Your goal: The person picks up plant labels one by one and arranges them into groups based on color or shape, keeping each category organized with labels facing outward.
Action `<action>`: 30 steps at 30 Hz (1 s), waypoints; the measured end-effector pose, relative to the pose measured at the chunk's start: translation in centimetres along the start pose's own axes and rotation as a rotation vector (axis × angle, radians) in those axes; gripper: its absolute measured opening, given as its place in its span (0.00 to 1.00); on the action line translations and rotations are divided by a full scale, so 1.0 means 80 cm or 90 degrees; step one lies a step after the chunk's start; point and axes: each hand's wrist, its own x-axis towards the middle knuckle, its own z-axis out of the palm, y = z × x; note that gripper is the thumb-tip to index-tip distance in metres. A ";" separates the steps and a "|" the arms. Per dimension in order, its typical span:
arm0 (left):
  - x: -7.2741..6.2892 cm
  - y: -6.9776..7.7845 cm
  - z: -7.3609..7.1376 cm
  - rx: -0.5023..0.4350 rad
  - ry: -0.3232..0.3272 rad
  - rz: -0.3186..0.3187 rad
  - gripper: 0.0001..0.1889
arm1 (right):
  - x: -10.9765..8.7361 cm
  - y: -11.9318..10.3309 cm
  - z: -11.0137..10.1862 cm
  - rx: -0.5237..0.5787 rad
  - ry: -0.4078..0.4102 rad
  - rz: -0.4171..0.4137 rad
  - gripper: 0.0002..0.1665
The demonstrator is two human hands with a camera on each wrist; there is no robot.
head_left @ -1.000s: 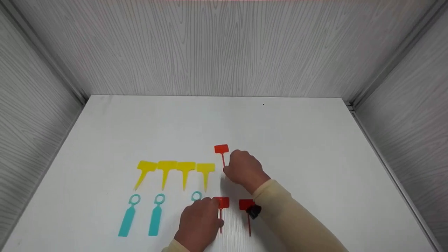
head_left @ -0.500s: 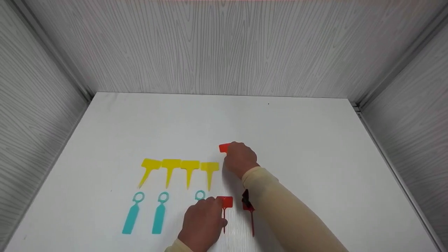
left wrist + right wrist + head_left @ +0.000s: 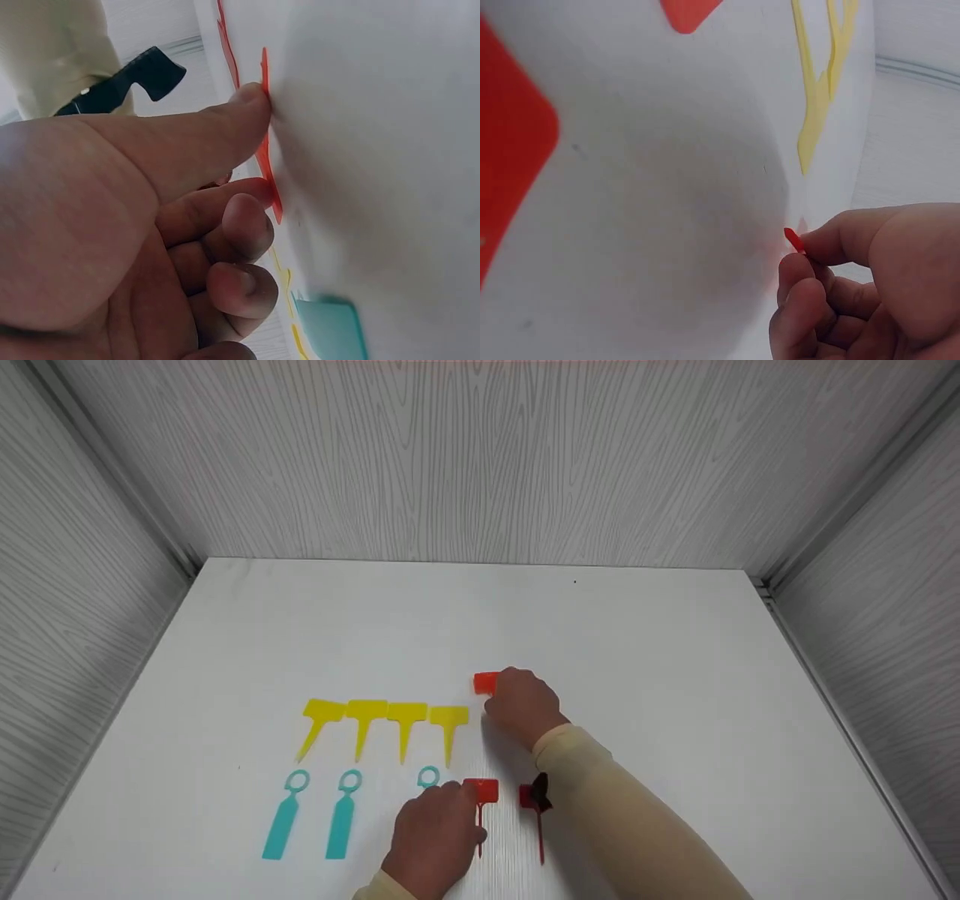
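Observation:
In the head view my right hand [image 3: 523, 706] pinches a red T-shaped plant label [image 3: 485, 683] just right of the yellow row. Its stem is mostly hidden by the fingers; a red tip [image 3: 793, 240] sticks out from the pinch in the right wrist view. Nearer the front, my left hand [image 3: 436, 838] holds a second red plant label [image 3: 487, 790] at the table, index finger at its head and thumb at its stem. A third red plant label [image 3: 541, 840] lies to the right, its head partly covered by a black strap end at the right sleeve.
Yellow T-shaped plant labels [image 3: 367, 710] form a row left of my right hand. Below them lie teal tags with ring ends [image 3: 278, 829]; one teal tag [image 3: 428, 776] is partly hidden behind my left hand. Wood-grain panels [image 3: 480, 465] enclose the white table [image 3: 637, 645].
My right hand has moved a little up over its red plant label, then slightly back, now covering the stem and part of the head. My left hand stays in place. The head view has shifted slightly.

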 end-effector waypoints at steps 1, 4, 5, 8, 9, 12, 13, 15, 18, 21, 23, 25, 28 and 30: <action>0.000 0.000 0.000 -0.002 -0.002 -0.002 0.31 | -0.002 0.003 -0.002 0.009 -0.003 0.006 0.15; 0.000 -0.001 -0.001 -0.009 0.000 -0.002 0.33 | -0.012 0.014 -0.007 0.031 -0.004 0.016 0.16; -0.001 -0.002 -0.001 -0.013 0.002 0.000 0.33 | -0.015 0.018 -0.008 0.036 -0.002 0.021 0.16; -0.003 -0.003 -0.001 -0.012 0.010 0.003 0.34 | -0.024 0.029 -0.010 0.047 0.003 0.034 0.17; -0.003 -0.003 -0.002 -0.012 0.011 0.003 0.34 | -0.027 0.033 -0.011 0.048 0.003 0.039 0.17; -0.002 -0.001 -0.002 -0.003 0.014 0.000 0.33 | -0.035 0.042 -0.013 0.044 0.003 0.049 0.16; -0.002 -0.001 -0.003 0.000 0.015 0.000 0.33 | -0.038 0.045 -0.013 0.044 0.004 0.052 0.15; -0.001 0.000 -0.002 0.000 0.018 0.001 0.32 | -0.044 0.052 -0.014 0.037 0.006 0.048 0.14; -0.001 0.001 -0.001 -0.003 0.018 0.005 0.32 | -0.054 0.062 -0.014 0.035 0.009 0.049 0.12; -0.001 0.001 0.001 -0.004 0.014 0.004 0.32 | -0.064 0.072 -0.013 0.028 0.013 0.055 0.11; -0.001 0.002 0.001 -0.002 0.014 0.004 0.32 | -0.071 0.077 -0.011 0.029 0.013 0.061 0.10; -0.002 0.002 0.000 -0.001 0.015 0.003 0.32 | -0.078 0.082 -0.010 0.029 0.014 0.065 0.10; -0.003 0.001 0.000 -0.002 0.017 0.007 0.32 | -0.088 0.089 -0.008 0.033 0.015 0.074 0.12; -0.003 0.001 0.000 -0.003 0.018 0.008 0.32 | -0.094 0.093 -0.006 0.036 0.019 0.078 0.12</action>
